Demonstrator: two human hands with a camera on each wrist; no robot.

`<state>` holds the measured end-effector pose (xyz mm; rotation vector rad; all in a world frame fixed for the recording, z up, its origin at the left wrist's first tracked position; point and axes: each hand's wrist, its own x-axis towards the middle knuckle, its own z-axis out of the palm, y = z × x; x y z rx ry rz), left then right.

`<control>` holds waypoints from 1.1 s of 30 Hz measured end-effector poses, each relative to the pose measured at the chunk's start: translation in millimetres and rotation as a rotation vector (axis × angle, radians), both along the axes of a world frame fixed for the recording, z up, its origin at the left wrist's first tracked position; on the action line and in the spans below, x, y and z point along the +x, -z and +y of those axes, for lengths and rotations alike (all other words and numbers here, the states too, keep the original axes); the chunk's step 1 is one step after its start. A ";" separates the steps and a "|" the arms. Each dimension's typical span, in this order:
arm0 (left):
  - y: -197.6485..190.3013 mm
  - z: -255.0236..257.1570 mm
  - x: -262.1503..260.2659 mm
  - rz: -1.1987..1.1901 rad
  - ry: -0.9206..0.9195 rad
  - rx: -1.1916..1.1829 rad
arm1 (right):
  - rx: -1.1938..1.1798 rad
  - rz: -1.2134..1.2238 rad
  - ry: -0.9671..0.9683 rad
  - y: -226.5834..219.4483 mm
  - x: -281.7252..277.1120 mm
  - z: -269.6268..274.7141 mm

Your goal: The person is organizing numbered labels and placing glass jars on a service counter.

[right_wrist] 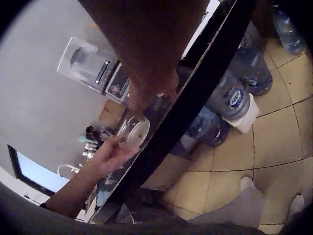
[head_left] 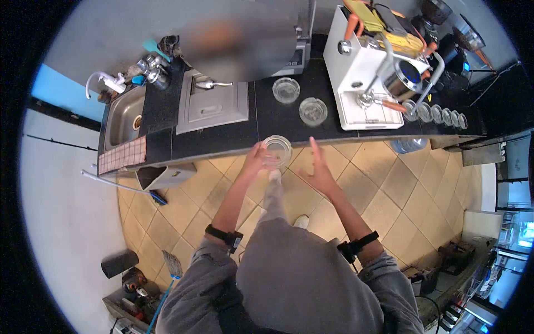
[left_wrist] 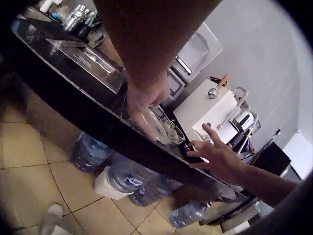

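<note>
A round clear glass dish (head_left: 277, 151) is at the counter's front edge in the head view, gripped at its left side by my left hand (head_left: 257, 161). My right hand (head_left: 321, 173) is apart from it on the right, fingers spread and holding nothing. Two round glass ashtrays, one (head_left: 286, 90) farther back and one (head_left: 313, 112) nearer, stand on the black counter. The right wrist view shows the left hand (right_wrist: 115, 154) with its fingers and thumb at the rim of the dish (right_wrist: 136, 131).
A white espresso machine (head_left: 356, 72) stands at the right, with several small glasses (head_left: 436, 114) beside it. Left along the counter (head_left: 214, 146) are a metal tray (head_left: 231, 108) with a scoop, a sink (head_left: 123, 119) and a checked cloth (head_left: 123, 155). Water bottles (left_wrist: 124, 174) stand below.
</note>
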<state>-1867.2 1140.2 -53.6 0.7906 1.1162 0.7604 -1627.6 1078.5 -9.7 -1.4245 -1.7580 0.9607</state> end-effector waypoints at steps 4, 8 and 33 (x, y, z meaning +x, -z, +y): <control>18.1 75.7 -0.1 0.109 0.057 -0.012 | 0.005 -0.203 0.240 14.0 12.1 52.9; 39.8 118.4 -1.9 0.063 0.075 -0.081 | 0.107 -0.287 0.355 32.6 16.7 96.2; -17.5 142.9 33.9 0.935 0.397 0.500 | -0.182 -0.408 0.523 56.9 21.6 155.2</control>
